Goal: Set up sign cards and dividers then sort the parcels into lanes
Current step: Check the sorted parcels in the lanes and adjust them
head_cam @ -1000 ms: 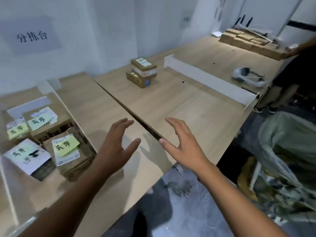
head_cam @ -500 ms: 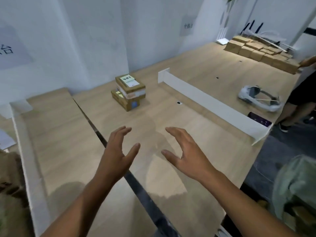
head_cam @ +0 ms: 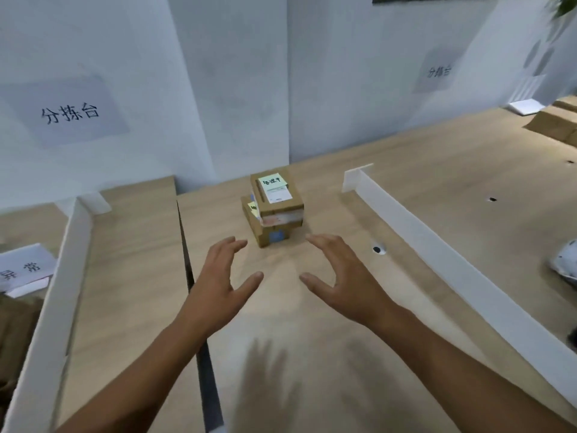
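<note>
Brown parcels point(head_cam: 274, 210), green note point(head_cam: 271, 182), white dividers point(head_cam: 437, 245), tan table point(head_cam: 343, 307)

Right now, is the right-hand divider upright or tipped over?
Upright. The divider stands on its long edge on the table, face vertical.

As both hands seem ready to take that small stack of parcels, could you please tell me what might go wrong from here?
The top parcel sits offset on the lower parcel; if the open left hand and right hand lift from the bottom, it may slide off.
The white divider stands on a thin edge near the right forearm; a sideways swing could topple it.
</note>
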### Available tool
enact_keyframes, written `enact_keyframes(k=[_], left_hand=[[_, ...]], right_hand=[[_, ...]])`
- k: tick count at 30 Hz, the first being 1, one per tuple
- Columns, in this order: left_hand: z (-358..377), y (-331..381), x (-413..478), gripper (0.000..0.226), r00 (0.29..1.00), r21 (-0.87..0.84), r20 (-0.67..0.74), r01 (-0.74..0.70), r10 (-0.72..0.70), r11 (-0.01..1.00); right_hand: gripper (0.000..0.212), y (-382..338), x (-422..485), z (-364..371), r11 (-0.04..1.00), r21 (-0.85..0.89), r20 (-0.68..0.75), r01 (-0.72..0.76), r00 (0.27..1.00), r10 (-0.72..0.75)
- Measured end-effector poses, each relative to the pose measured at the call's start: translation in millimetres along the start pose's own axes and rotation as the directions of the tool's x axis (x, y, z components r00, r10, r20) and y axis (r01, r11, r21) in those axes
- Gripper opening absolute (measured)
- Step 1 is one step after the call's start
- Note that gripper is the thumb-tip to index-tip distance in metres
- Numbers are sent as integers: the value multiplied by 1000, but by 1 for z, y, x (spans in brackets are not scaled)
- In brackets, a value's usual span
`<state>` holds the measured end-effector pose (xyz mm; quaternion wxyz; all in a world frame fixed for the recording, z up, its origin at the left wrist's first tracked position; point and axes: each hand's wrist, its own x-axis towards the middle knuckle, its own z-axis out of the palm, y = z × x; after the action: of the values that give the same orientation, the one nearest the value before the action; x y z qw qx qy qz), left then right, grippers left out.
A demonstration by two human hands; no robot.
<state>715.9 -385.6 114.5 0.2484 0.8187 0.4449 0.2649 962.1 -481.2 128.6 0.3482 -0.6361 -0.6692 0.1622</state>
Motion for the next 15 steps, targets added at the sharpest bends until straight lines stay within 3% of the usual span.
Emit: enact_keyframes(k=[5, 11, 15], left_hand=[[38, -50, 97, 77, 997, -48, 0, 77, -77, 996], [111, -129, 234, 115, 990, -132, 84, 124, -113, 983], [158, -164, 270, 87, 994, -132, 95, 65, -52, 989]], right_hand=[[64, 68, 105, 24, 999, -34, 55, 4, 998, -2], [83, 181, 234, 76, 986, -93, 126, -140, 980, 151], [87, 233, 274, 111, 980, -70, 214, -188, 956, 198]])
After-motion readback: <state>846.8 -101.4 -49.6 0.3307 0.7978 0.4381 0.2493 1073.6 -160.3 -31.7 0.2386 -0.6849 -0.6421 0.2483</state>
